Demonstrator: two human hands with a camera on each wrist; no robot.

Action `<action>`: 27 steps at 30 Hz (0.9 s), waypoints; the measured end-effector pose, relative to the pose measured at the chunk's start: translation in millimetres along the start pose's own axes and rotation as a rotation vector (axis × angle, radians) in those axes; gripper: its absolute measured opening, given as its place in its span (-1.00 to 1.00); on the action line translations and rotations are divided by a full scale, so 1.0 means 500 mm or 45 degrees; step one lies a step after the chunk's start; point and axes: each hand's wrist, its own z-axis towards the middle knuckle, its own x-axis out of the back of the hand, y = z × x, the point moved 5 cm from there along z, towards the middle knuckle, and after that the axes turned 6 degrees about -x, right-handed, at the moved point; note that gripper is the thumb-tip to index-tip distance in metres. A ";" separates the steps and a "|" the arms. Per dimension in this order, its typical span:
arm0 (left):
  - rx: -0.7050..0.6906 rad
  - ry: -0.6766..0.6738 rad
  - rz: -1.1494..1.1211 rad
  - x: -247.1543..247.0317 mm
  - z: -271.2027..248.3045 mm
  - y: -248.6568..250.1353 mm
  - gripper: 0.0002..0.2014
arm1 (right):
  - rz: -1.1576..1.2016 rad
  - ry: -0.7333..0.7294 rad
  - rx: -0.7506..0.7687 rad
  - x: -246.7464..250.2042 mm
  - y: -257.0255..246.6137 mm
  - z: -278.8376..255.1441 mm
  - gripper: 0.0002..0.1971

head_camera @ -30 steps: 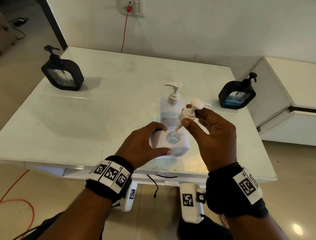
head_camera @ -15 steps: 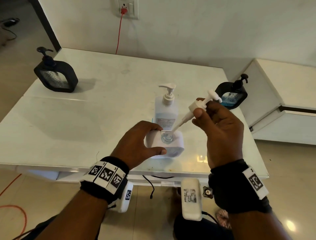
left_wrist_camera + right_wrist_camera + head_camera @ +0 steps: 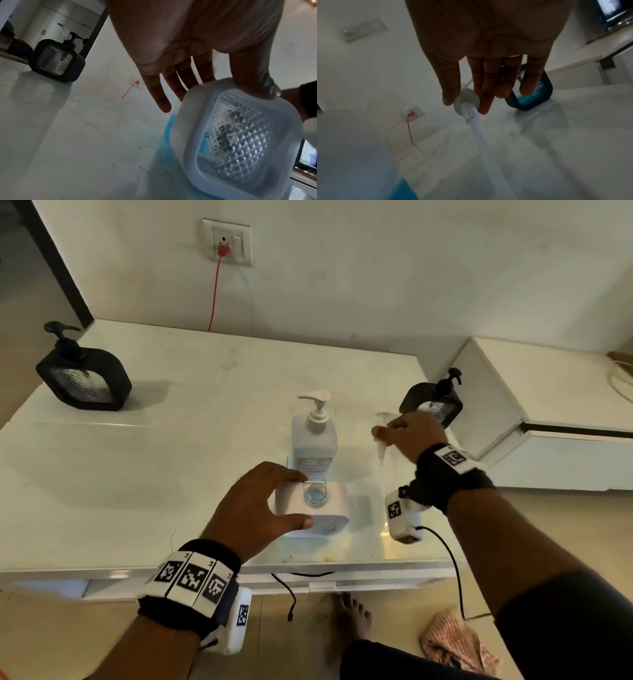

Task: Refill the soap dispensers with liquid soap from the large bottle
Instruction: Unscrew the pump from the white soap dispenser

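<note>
From above, the left hand (image 3: 260, 508) grips the open white dispenser (image 3: 329, 510) on the bench (image 3: 137, 474); the right hand (image 3: 416, 436) pinches its pump (image 3: 378, 434), clear of the neck.

At the left wrist, the dispenser's faceted window looks like glass: probably slick, best held by the frame.

At the right wrist, fingers (image 3: 485, 94) pinch the pump collar, the light tube dangling.

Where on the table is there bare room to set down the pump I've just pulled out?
Bare top lies right of the large bottle, below the pump in the right hand, before the right black dispenser. A wider bare stretch runs between the left black dispenser and the bottle. It is crowded around the open white dispenser, which the left hand holds.
</note>
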 end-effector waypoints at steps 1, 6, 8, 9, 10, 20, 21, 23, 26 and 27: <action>-0.007 -0.001 0.004 0.001 0.002 0.001 -0.40 | -0.089 -0.050 -0.056 -0.022 0.006 0.019 -0.55; 0.009 -0.022 0.008 0.003 0.006 0.002 -0.38 | -0.301 -0.168 -0.181 -0.098 0.026 0.073 -0.47; 0.011 -0.029 0.020 0.004 0.007 0.001 -0.36 | -0.327 -0.194 -0.183 -0.114 0.024 0.073 -0.47; 0.014 -0.035 0.026 0.005 0.007 -0.001 -0.36 | -0.331 -0.196 -0.183 -0.119 0.022 0.070 -0.48; 0.018 -0.042 0.028 0.005 0.007 -0.001 -0.35 | -0.331 -0.194 -0.184 -0.122 0.021 0.066 -0.49; 0.004 -0.042 0.040 0.008 0.001 -0.006 -0.29 | -0.227 -0.098 -0.184 -0.099 0.025 0.021 -0.57; 0.006 -0.048 0.050 0.011 0.002 -0.007 -0.31 | -0.184 -0.056 -0.180 -0.085 0.021 0.009 -0.59; 0.009 -0.059 0.060 0.013 0.004 -0.008 -0.32 | -0.068 0.030 -0.167 -0.055 0.014 -0.029 -0.70; 0.007 -0.057 0.057 0.013 0.005 -0.007 -0.33 | 0.143 0.112 -0.105 -0.031 0.002 -0.110 -0.74; 0.011 -0.056 0.053 0.013 0.005 -0.008 -0.33 | 0.235 0.112 -0.065 -0.030 -0.003 -0.137 -0.77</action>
